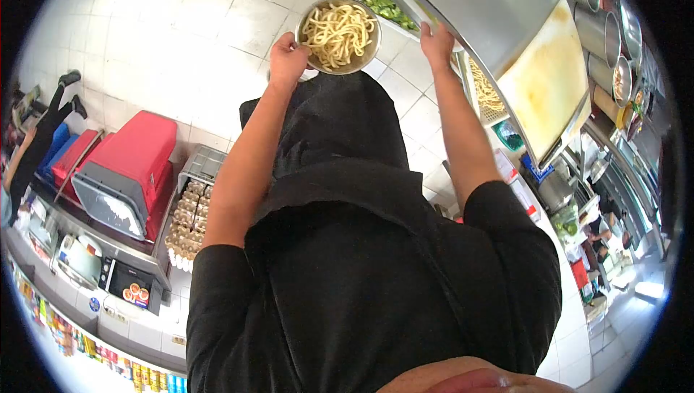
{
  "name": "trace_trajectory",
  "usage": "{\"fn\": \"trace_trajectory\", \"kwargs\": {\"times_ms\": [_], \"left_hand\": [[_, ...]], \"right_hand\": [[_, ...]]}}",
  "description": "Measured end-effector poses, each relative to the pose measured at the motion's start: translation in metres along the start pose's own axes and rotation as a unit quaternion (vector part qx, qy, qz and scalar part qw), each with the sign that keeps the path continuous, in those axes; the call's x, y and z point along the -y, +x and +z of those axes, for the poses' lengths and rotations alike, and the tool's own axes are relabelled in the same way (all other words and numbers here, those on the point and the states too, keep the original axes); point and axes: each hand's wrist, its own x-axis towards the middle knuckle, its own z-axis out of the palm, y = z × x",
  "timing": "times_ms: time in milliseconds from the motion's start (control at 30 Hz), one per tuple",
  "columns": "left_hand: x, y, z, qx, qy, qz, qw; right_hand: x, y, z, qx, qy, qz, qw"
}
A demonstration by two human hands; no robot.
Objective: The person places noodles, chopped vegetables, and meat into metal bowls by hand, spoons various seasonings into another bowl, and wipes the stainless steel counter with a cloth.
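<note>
My left hand (289, 59) grips the left rim of a round metal bowl (372, 50), its fingers closed on the edge. Thick pale noodles (338, 35) fill the bowl, which is held above the tiled floor. Over on the right, my right hand (437, 42) is at the edge of the steel counter (477, 3), beside a white-rimmed container of green vegetables (387, 6). Its fingers look bent at that edge, and what they hold, if anything, is too small to make out.
A stained cutting board (546, 79) and metal pots (598, 32) are on the counter. Below it sits a tray of noodles (486, 89). Red bins (141, 154) and stacked egg trays (189, 223) stand at the left. Another person's legs (54, 115) show at far left.
</note>
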Motion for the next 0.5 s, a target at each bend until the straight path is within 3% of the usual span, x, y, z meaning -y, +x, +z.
{"fn": "trace_trajectory", "kwargs": {"times_ms": [67, 133, 167, 200, 233, 267, 300, 333, 433, 500], "left_hand": [[-0.004, 0.006, 0.003, -0.005, -0.016, -0.025, 1.0], [0.002, 0.017, 0.006, 0.008, -0.022, -0.032, 0.999], [0.007, 0.023, 0.008, 0.015, -0.024, -0.036, 0.999], [0.009, 0.028, 0.012, 0.011, -0.042, -0.039, 0.998], [0.012, 0.036, 0.013, 0.03, -0.009, -0.031, 0.999], [0.018, 0.045, 0.013, 0.045, 0.022, -0.026, 0.998], [0.023, 0.05, 0.013, 0.058, 0.052, -0.021, 0.997], [0.02, 0.052, 0.013, 0.074, 0.06, -0.02, 0.995], [0.03, 0.065, 0.015, 0.074, 0.09, 0.0, 0.993], [0.026, 0.064, 0.016, 0.083, 0.074, -0.007, 0.994]], "right_hand": [[-0.013, -0.037, -0.014, -0.124, 0.09, 0.047, 0.987], [-0.095, -0.082, 0.026, -0.065, 0.191, 0.321, 0.925], [-0.109, -0.094, 0.009, 0.009, 0.403, 0.498, 0.767], [-0.115, -0.107, -0.009, -0.026, 0.484, 0.561, 0.671], [-0.161, -0.115, -0.005, -0.063, 0.562, 0.599, 0.566], [-0.171, -0.114, -0.021, -0.128, 0.613, 0.599, 0.499], [-0.22, -0.116, -0.015, -0.138, 0.694, 0.585, 0.396], [-0.199, -0.103, -0.025, -0.214, 0.62, 0.613, 0.44], [-0.225, -0.096, -0.016, -0.158, 0.601, 0.64, 0.451], [-0.242, -0.107, -0.014, -0.112, 0.597, 0.619, 0.497]]}}
